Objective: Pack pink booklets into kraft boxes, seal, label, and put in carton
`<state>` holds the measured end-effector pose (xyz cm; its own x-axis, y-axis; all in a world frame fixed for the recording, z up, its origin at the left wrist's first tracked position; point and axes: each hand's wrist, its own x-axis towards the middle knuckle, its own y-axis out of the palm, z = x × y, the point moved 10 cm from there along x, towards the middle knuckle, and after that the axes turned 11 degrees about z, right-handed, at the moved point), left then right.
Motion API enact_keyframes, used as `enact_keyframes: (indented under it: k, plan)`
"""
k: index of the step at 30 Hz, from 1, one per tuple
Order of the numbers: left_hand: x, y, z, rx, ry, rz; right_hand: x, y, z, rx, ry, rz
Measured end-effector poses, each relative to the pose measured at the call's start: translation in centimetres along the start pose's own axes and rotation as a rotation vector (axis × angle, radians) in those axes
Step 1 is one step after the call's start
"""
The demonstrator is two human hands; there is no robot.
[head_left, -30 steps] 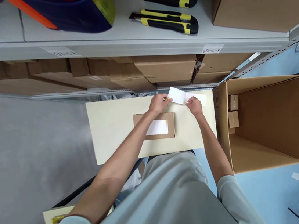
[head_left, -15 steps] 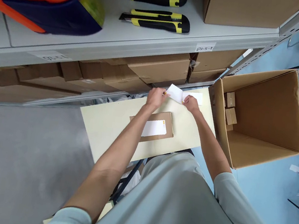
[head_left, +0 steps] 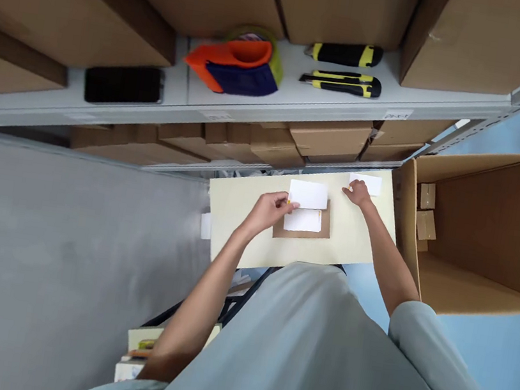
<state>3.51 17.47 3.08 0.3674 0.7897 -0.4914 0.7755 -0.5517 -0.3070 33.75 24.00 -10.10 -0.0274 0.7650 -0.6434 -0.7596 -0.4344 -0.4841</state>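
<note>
My left hand (head_left: 270,212) pinches the left edge of a white paper slip (head_left: 309,194) with a small orange mark at its corner. That slip is over the upper part of a flat brown cardboard piece (head_left: 326,229). Lower on the cardboard lies another white slip (head_left: 302,220), with an orange mark at its right end. My right hand (head_left: 357,193) is at the left end of a further white slip (head_left: 372,185) on the cream tabletop (head_left: 252,252). Its fingers look slightly apart, with nothing seen in them.
A big open carton (head_left: 479,290) with several small boxes (head_left: 426,225) stands right of the table. On the shelf ahead lie two utility knives (head_left: 346,83), an orange and blue tape dispenser (head_left: 241,70) and a black phone (head_left: 124,85). Brown boxes (head_left: 330,139) fill the lower shelf.
My left hand has brought a white slip from the upper right of the table to above the cardboard. My right hand has parted from that slip. The view has shifted, showing more shelf.
</note>
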Motion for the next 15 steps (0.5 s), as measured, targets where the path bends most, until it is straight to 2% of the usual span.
enact_keyframes:
  k: [3,6,8,10,12,15]
  plan:
    - [-4.5,1.1,-0.5,-0.032,0.006,0.052,-5.0,1.9,4.4,0.206,-0.26,0.06]
    - [-7.5,1.8,-1.0,-0.047,0.034,0.101,-11.8,5.2,8.9,0.317,-0.51,0.207]
    - [-8.8,1.9,-1.3,-0.067,0.058,0.124,-15.7,7.4,10.6,0.319,-0.535,0.292]
    - [-9.7,1.4,-1.3,-0.108,0.066,0.11,-18.6,8.9,11.6,0.326,-0.496,0.339]
    - [-10.5,0.6,-1.2,-0.191,0.069,0.068,-20.7,9.2,12.3,0.349,-0.454,0.313]
    - [-11.4,-0.5,-0.9,-0.394,0.102,0.006,-22.9,8.3,13.2,0.39,-0.445,0.184]
